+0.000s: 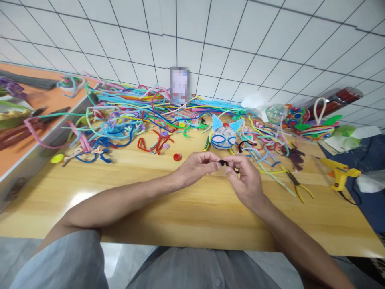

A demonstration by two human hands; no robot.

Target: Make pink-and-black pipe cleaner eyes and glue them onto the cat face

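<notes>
A short black fuzzy piece [223,162], like a pipe cleaner, is held between my two hands above the wooden table. My left hand [199,167] pinches its left end, and my right hand [245,176] grips the other end, with a bit of black showing under the fingers. Just beyond my hands sits a round silvery head [224,136] with light blue pointed ears, blue-ringed oval eyes and a red piece on top. A red coil [177,157] lies on the table beyond my left wrist.
Tangled coloured pipe cleaners [120,120] spread along the wall, a phone [179,86] standing among them. At the right lie pliers [298,186] and a yellow glue gun [339,174] with its cord. Wrapped balls [296,116] stand at the back right. An orange surface [78,105] adjoins on the left.
</notes>
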